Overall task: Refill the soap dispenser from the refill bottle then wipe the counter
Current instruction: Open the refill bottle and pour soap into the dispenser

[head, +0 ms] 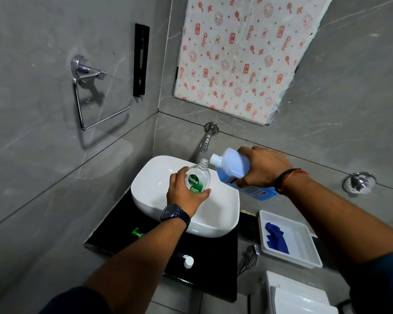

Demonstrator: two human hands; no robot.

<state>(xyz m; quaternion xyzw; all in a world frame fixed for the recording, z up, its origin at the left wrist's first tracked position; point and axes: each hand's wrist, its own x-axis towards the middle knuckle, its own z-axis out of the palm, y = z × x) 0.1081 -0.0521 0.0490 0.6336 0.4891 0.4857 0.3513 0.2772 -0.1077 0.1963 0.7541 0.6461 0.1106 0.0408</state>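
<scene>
Soap refill over the basin (159, 177)
Left hand (185, 192) is gripping the clear dispenser (199, 175); right hand (263, 167) is gripping the tilted blue refill bottle (234, 168), mouths nearly touching

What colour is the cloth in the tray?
Dark blue; the cloth lies in the white tray, clearest in the head view.

The soap dispenser (199, 177), a clear bottle with a green Dettol label, is tilting in the left hand (186, 193) over the white basin (159, 177), its open neck pointing up. The blue refill bottle (234, 168), uncapped, is tipping in the right hand (263, 168), its mouth just beside that neck. The green pump (137, 233) and a white cap (188, 261) are lying on the black worktop (213, 264).
</scene>
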